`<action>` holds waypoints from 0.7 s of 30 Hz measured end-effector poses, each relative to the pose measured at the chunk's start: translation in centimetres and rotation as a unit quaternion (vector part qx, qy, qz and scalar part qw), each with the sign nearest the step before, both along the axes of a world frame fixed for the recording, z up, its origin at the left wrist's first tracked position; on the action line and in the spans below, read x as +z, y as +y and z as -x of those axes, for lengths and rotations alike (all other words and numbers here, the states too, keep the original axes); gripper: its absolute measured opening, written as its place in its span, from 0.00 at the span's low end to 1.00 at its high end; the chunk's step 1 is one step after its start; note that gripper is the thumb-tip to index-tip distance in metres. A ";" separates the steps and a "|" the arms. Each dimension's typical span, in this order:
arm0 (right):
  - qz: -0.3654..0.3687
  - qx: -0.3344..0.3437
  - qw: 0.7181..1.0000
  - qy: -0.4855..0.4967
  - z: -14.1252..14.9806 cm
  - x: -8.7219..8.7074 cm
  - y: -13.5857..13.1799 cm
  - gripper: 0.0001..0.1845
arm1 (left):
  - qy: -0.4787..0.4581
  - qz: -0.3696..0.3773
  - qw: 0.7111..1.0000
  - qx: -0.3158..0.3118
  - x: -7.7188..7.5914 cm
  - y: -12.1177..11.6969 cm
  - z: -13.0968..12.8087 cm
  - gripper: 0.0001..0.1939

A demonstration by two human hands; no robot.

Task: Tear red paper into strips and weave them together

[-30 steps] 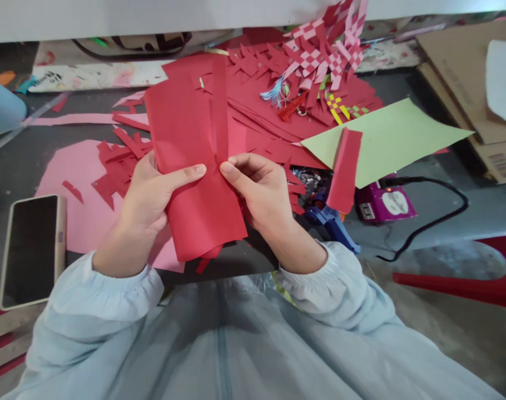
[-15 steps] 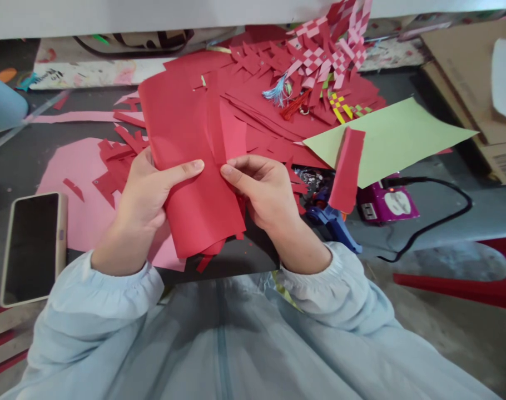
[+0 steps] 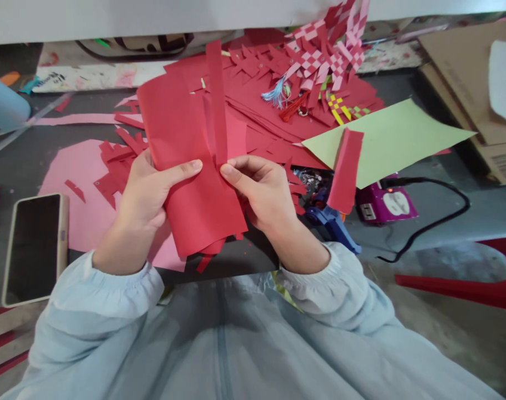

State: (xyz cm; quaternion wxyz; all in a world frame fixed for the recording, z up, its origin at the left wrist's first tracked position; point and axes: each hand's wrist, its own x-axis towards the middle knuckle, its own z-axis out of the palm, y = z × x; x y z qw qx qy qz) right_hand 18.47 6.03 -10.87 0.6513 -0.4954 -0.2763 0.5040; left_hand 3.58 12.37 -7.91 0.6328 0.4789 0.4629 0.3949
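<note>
My left hand (image 3: 147, 191) grips a folded sheet of red paper (image 3: 173, 133) by its left side, thumb on top and the other fingers beneath. At the right edge of that sheet, my right hand (image 3: 261, 189) pinches a narrow red paper strip (image 3: 217, 100) between thumb and forefinger. The strip stands up and away from the sheet, partly torn off along its edge; its lower end runs into the pinch. Under the sheet lie red woven paper scraps (image 3: 115, 161) and pink paper (image 3: 82, 183).
A phone (image 3: 36, 250) lies at the left. Red sheets and woven pink-and-red paper pieces (image 3: 313, 58) with tassels pile up at the back. To the right are green paper (image 3: 386, 141), a rolled red piece (image 3: 346, 169), a blue glue gun (image 3: 336, 225), a purple box (image 3: 386, 203) and cardboard (image 3: 474, 72).
The red strip's free upper end has swung up and away from the sheet, so more of it shows. Both hands have stayed almost in place.
</note>
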 end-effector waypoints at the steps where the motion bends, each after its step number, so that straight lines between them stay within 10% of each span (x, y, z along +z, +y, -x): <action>1: 0.007 0.005 1.000 -0.002 -0.1 0.0 0.0 0.13 | 0.000 0.000 1.000 0.000 0.0 0.0 0.0 0.16; 21: 0.024 0.027 0.999 0.005 0.0 0.0 -0.2 0.17 | -0.016 -0.007 1.000 0.009 -0.1 0.1 0.2 0.19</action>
